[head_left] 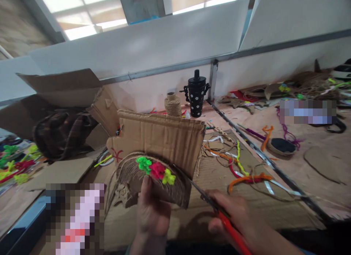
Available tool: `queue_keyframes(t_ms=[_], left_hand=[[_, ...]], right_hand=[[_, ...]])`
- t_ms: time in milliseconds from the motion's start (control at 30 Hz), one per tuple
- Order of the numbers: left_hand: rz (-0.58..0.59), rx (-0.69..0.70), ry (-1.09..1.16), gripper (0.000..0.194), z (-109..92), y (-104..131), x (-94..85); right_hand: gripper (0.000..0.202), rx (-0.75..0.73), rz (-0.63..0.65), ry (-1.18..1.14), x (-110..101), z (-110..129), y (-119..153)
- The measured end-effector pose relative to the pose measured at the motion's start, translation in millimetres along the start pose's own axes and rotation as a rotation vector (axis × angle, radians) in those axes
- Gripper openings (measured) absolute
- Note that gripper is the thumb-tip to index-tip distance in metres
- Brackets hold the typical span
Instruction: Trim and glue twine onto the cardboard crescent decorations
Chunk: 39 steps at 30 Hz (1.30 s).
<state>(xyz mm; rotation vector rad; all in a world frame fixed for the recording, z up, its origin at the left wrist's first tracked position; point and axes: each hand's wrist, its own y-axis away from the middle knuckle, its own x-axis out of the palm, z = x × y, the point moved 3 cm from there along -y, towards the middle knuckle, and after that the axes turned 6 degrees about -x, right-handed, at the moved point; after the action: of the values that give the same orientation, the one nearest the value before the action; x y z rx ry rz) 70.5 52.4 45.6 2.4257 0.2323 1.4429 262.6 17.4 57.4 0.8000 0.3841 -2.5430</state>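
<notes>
Nearest, the right hand (236,211) is closed round the red handles of the scissors (233,233), their blades at the right edge of the card (164,136). The left hand (153,214) is clamped on that card's lower part, thumb in front, and holds it up over the table (292,169). On the card, curved rows of twine (175,193) are laid in an arch, and a green flower (144,164), a red flower (157,170) and a yellow flower (168,177) sit across them in a row; a small star (122,194) is at the lower left. So the decoration looks well advanced, but the trimming looks only partly done: a broad plain piece stands above the arch, with a red mark (116,155) at its left. Whether the blades have cut in there, I cannot tell. A loose strand hangs at the left side. Beyond the hands, fuzzy stems (249,179) and ribbon lie tangled on a brown sheet (287,214). Farther back stand the twine roll (173,106) and a black cup (196,98), with an open box (71,79) off to the left.
</notes>
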Motion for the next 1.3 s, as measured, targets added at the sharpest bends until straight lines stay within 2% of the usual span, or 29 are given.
queue_keyframes(t_ms=[100,267,333,533,633,733,833,967,1067,1167,1300], left_hand=[[-0.087,0.061,0.035,0.037,2,3,3.3],[-0.177,0.041,0.075,0.041,7,9,8.3],[-0.200,0.040,0.064,0.040,8,9,5.4],[-0.198,0.108,0.038,0.020,14,7,-7.2],[-0.252,0.087,0.053,0.022,14,9,-1.6],[-0.327,0.070,0.063,0.031,12,12,5.2],[-0.256,0.134,0.027,0.023,12,10,4.2],[-0.180,0.152,-0.027,0.011,18,5,-8.2],[-0.163,0.137,-0.040,0.009,20,4,-12.2],[-0.152,0.137,-0.040,0.010,20,5,-9.5],[-0.215,0.102,-0.010,0.013,21,5,-8.1]], right_hand=[[0.022,0.019,0.009,0.010,-1,2,-2],[0.036,0.043,0.036,0.000,-5,6,-3],[0.032,0.043,0.036,0.010,-5,5,-2],[0.022,-0.025,-0.011,-0.012,0,0,1],[0.016,0.009,0.006,-0.008,0,1,0],[0.018,0.039,0.023,0.005,-2,1,0],[0.021,0.052,0.019,0.038,-5,3,0],[0.027,0.045,0.017,0.021,-8,8,0],[0.026,0.046,-0.002,0.008,-11,10,-2],[0.022,0.077,0.032,0.027,-11,5,-5],[0.032,0.061,0.038,0.054,-9,-2,-6]])
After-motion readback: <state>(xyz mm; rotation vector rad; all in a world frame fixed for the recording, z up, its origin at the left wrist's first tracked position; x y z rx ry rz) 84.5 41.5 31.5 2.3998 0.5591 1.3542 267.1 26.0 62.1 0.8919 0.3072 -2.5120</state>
